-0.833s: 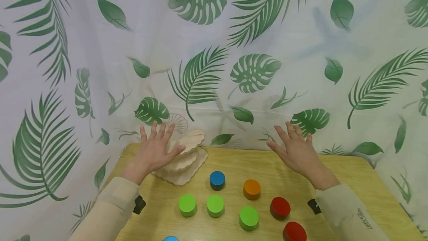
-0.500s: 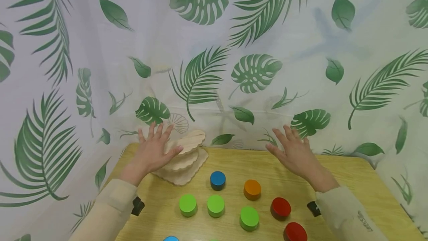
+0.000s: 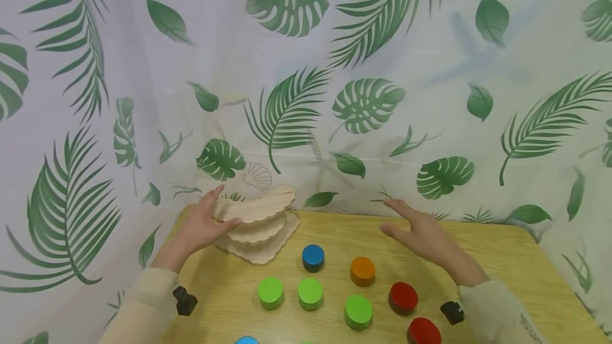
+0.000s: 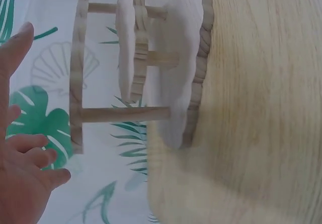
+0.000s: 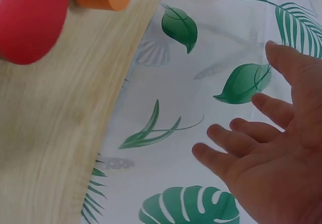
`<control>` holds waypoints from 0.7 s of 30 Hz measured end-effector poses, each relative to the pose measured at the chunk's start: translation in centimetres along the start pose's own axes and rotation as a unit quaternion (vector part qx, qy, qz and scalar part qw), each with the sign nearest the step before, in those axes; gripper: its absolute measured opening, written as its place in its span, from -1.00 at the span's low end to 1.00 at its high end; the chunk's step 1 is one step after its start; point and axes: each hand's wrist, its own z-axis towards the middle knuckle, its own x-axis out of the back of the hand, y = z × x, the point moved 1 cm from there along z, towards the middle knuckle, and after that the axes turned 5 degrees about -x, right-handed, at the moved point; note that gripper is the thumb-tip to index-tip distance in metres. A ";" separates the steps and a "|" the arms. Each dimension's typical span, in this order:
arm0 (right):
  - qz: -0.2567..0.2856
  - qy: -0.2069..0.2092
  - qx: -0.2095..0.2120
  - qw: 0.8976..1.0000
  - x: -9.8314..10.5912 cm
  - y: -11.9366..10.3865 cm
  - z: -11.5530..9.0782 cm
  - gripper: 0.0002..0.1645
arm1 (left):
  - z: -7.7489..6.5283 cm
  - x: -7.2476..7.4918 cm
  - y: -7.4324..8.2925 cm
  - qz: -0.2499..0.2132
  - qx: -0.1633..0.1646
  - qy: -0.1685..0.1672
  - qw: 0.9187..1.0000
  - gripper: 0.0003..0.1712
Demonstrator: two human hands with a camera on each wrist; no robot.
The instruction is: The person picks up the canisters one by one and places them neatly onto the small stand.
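My left hand (image 3: 198, 227) is held beside a pale wooden, tiered stand (image 3: 258, 207) with scalloped, shell-like shelves, at the back left of the table. In the left wrist view, round posts join the stand's (image 4: 126, 115) shelves, and my fingers are apart from its top shelf, holding nothing. My right hand (image 3: 423, 232) hovers above the back right of the table, thumb toward the middle. The right wrist view has its fingers (image 5: 234, 141) loosely extended with nothing in them. Nearest to it are an orange round block (image 3: 362, 271) and a red round block (image 3: 403, 298).
More round blocks stand on the wooden table (image 3: 497, 269): a dark blue one (image 3: 313, 258), three green ones including a front one (image 3: 358, 311), and a second red one (image 3: 424, 332). A light blue block (image 3: 246, 340) is cut off at the bottom. Leaf-printed cloth (image 3: 368, 41) hangs behind.
Both hands have turned from spread, palm-down poses to more edge-on ones and sunk a little. The left hand has shifted left beside the stand. The blocks have stayed put.
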 end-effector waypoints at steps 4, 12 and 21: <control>0.022 -0.009 -0.001 1.000 -0.7 0.7 -0.3 -0.15 | -0.5 -0.2 -1.1 -0.030 0.029 0.008 0.999 0.32; 0.121 -0.056 0.020 0.991 -2.0 2.8 -1.0 -0.24 | -1.2 -0.9 -2.4 -0.094 0.080 -0.005 0.992 0.39; 0.207 -0.107 -0.034 0.972 -3.4 5.3 -2.6 -0.26 | -1.1 -1.5 -2.8 -0.133 0.093 0.010 0.987 0.39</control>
